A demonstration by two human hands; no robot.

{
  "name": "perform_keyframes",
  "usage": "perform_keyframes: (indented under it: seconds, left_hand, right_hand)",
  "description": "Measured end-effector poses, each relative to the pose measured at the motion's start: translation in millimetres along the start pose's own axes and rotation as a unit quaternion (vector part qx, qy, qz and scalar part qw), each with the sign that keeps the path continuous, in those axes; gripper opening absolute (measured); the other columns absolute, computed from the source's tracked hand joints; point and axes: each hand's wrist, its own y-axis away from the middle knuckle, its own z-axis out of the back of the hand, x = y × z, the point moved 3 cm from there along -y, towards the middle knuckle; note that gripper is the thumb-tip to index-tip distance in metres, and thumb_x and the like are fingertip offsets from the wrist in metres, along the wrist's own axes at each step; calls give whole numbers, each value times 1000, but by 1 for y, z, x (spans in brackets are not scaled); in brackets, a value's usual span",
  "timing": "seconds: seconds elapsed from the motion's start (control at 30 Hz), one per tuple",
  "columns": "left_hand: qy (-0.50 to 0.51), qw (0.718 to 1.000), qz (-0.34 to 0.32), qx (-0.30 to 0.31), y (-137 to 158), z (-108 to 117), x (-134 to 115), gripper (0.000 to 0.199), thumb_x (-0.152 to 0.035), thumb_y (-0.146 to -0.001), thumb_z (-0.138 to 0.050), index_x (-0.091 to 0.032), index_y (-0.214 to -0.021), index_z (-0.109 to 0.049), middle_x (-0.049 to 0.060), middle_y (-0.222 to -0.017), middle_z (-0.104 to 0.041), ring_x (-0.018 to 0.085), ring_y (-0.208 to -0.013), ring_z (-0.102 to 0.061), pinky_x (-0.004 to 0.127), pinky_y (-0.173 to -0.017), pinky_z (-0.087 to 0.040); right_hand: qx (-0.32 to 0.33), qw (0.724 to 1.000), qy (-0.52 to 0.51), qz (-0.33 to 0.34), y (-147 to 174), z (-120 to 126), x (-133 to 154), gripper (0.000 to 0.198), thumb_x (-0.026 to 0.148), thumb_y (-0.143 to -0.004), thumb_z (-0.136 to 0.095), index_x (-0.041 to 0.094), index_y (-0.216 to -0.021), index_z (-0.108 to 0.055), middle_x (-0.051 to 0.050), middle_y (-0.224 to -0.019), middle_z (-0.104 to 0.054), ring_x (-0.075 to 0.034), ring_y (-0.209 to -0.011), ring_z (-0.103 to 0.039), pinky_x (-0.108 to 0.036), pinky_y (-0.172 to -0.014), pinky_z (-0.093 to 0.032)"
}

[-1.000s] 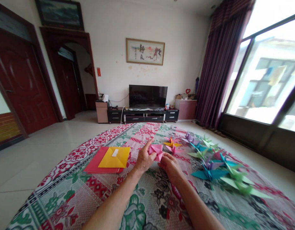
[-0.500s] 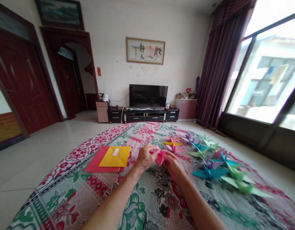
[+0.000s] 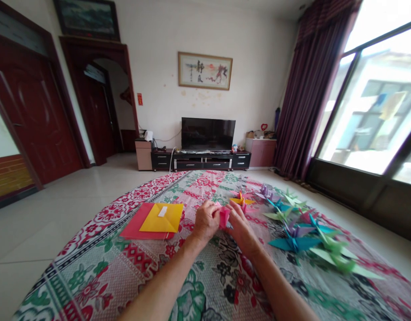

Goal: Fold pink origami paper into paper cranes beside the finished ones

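Observation:
A small piece of folded pink paper (image 3: 224, 217) is held up between my two hands over the middle of the table. My left hand (image 3: 204, 221) has its fingers curled and pinches the paper's left side. On the right side, my right hand (image 3: 241, 229) holds the paper with its fingers fairly straight; some fingertips are hidden behind it. Just beyond my right hand sits a yellow-orange paper crane (image 3: 241, 200), with pink cranes close about it. Left of my left hand, a stack of yellow paper (image 3: 168, 219) lies on red paper (image 3: 132, 227), a small white slip on top.
Several folded cranes in blue (image 3: 294, 243), green (image 3: 342, 258) and purple (image 3: 267, 191) spread over the table's right side. A floral tablecloth (image 3: 152, 281) covers the round table. Beyond it stand a television (image 3: 208, 133) and a low black cabinet (image 3: 192, 164).
The pink paper has turned and looks narrower. My right hand's fingers have straightened and reached farther along it. The whole view has shifted slightly.

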Motion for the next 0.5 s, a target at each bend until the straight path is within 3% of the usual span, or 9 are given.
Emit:
perform_keyframes:
  seconds: [0.1,0.2,0.3,0.5]
  left_hand:
    - [-52,998,-30,6,2,-2,-4,21,-11,-73,-51,-20,-80,-70,6,-84,-59,17,-78,-54,26,-75,-42]
    - [-123,991,-50,6,3,-3,-7,22,-11,-75,-49,-17,-82,-69,6,-85,-60,16,-78,-55,26,-74,-44]
    - [-151,986,-64,-2,5,-5,-10,21,-10,-75,-49,-16,-80,-68,6,-83,-61,14,-77,-57,24,-73,-46]
    - [-165,984,-71,1,8,-11,-13,23,-8,-70,-51,-15,-84,-68,7,-86,-61,14,-81,-57,23,-77,-48]
  right_hand:
    - [1,996,75,53,0,1,-2,59,35,-66,-64,28,-121,-46,-4,-125,-49,-20,-111,-47,-27,-80,-43]
    - [10,991,111,67,-3,6,-8,57,29,-66,-60,20,-121,-49,-4,-98,-63,-18,-89,-55,-27,-75,-43]
    - [6,988,140,70,-7,12,-13,50,29,-68,-53,16,-117,-54,-1,-78,-64,-16,-69,-55,-28,-65,-43]
    - [-56,969,202,128,-10,21,-13,40,32,-68,-47,19,-101,-64,-5,-94,-65,-20,-79,-56,-31,-71,-44]
